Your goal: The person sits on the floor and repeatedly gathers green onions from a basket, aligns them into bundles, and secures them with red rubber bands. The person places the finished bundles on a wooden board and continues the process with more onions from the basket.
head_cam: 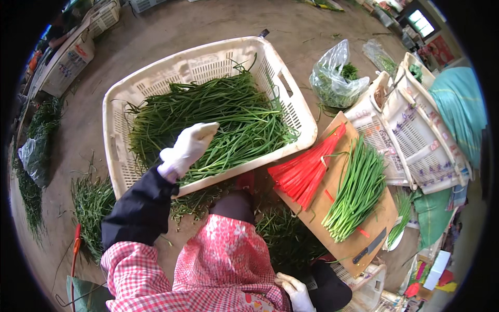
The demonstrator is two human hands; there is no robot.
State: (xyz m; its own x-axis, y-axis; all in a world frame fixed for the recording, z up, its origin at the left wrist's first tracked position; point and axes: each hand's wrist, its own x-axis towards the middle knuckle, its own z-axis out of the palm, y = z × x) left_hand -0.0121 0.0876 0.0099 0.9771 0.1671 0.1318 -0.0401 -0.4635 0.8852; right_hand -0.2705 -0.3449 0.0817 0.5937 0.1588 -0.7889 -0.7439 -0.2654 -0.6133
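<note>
My left hand [191, 146], in a white glove, is over the near left part of a white plastic crate [212, 165]. Beneath it lies a loose heap of green garlic chives [218, 105]; whether the fingers hold any stalks is hidden. My right hand [295, 290], also gloved, rests by my lap at the bottom, fingers extended and nothing visible in it. To the right, a wooden board [308, 218] carries a neat bundle of chives [354, 191], a fan of red ties [306, 167] and a dark-handled knife [369, 246]. A red strip passes under the bundle.
Loose chives [93, 210] lie on the floor at left, near a red-handled pole [76, 238]. A clear plastic bag of greens [337, 82] stands behind the board. White crates [421, 132] and teal cloth [460, 109] fill the right side. More crates [68, 68] line the far left.
</note>
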